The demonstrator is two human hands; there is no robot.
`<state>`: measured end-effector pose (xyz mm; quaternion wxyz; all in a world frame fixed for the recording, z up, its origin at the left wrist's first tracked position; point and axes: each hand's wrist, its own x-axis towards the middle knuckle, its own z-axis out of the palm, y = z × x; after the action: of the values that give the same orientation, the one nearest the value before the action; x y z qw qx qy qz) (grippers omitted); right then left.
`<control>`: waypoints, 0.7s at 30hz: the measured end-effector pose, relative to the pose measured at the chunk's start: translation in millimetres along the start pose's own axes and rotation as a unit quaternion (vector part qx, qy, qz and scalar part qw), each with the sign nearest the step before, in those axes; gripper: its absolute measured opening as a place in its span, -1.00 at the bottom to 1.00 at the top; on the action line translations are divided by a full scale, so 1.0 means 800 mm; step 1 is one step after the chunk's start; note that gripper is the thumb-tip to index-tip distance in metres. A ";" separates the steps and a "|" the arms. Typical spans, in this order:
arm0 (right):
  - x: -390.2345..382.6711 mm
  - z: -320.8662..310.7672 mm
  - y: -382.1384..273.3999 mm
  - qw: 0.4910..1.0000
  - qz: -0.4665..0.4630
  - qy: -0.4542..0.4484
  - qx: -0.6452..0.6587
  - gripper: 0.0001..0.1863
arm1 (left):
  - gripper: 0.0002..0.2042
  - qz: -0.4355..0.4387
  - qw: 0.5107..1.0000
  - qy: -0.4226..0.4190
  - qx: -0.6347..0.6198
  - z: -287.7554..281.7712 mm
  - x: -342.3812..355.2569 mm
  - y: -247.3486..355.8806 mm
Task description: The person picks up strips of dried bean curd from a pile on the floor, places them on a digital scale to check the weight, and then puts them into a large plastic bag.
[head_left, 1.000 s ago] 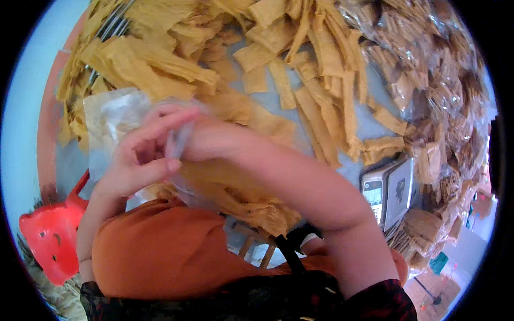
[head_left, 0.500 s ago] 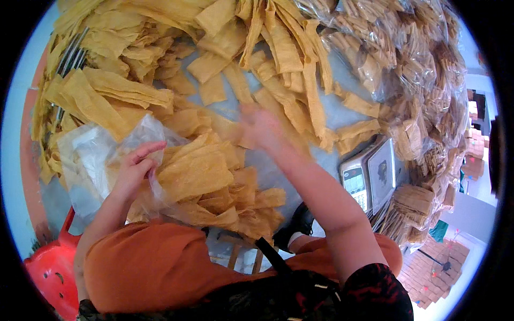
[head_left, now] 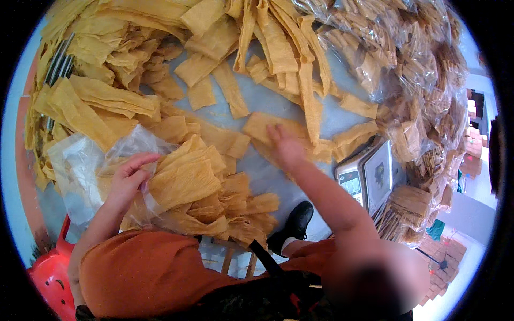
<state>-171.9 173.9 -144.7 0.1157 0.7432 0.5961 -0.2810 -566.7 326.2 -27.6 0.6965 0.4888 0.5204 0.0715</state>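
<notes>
In the head view, the left hand (head_left: 127,179), well to the left of the scale (head_left: 378,172), holds its thumb and forefinger a little apart against the film of a clear plastic bag (head_left: 137,143), its other fingers too hidden to tell whether they pinch it, and folded yellow sheets (head_left: 184,179) lie at the bag's mouth, between hand and scale. Nearer the scale, to its left and slightly beyond it, the right hand (head_left: 289,150) rests slightly parted fingertips on a flat yellow strip (head_left: 261,123); whether the thumb grips cannot be told.
</notes>
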 end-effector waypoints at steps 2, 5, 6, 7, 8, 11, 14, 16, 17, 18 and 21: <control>-0.021 0.021 -0.023 0.994 0.019 0.095 -0.041 -0.17 | -0.56 0.000 1.000 0.012 0.022 0.002 0.002 0.002; -0.012 0.036 -0.035 0.976 0.034 0.207 -0.061 -0.21 | -0.60 0.014 0.999 0.010 0.027 0.003 0.005 0.002; -0.003 0.036 -0.036 0.979 0.049 0.193 -0.045 -0.22 | -0.60 0.006 0.999 -0.004 0.032 0.003 0.005 -0.001; 0.008 0.032 -0.033 0.975 0.059 0.201 -0.071 -0.22 | -0.58 -0.006 0.999 0.000 0.035 0.003 0.005 -0.003; 0.017 0.026 -0.030 0.975 0.073 0.190 -0.094 -0.23 | -0.57 -0.028 0.998 0.025 0.048 0.003 0.005 -0.006; 0.024 -0.002 -0.022 0.988 0.099 0.111 0.031 -0.30 | -0.56 0.000 0.997 0.032 0.068 0.004 0.007 -0.011; -0.014 -0.037 -0.021 0.991 -0.002 0.064 0.119 -0.55 | -0.56 0.008 0.998 0.017 0.068 0.005 0.005 -0.008; -0.042 -0.071 -0.007 0.981 0.000 0.085 0.176 -0.59 | -0.59 0.001 0.999 0.019 0.045 0.007 0.002 -0.003; -0.056 -0.089 0.006 0.970 0.009 0.089 0.228 -0.63 | -0.62 -0.013 0.999 0.031 0.025 0.008 0.000 -0.001; -0.063 -0.110 0.025 0.925 0.039 0.099 0.366 -0.67 | -0.62 -0.014 0.999 0.033 0.026 0.010 0.000 0.001; -0.046 -0.163 0.102 0.807 0.118 0.124 0.566 -0.71 | -0.62 -0.006 0.999 0.031 0.041 0.012 0.000 0.005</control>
<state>-62.3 188.4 -31.0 -0.3679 0.7702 0.2488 -0.4578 -557.1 322.2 -24.9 0.6599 0.5112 0.5471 0.0612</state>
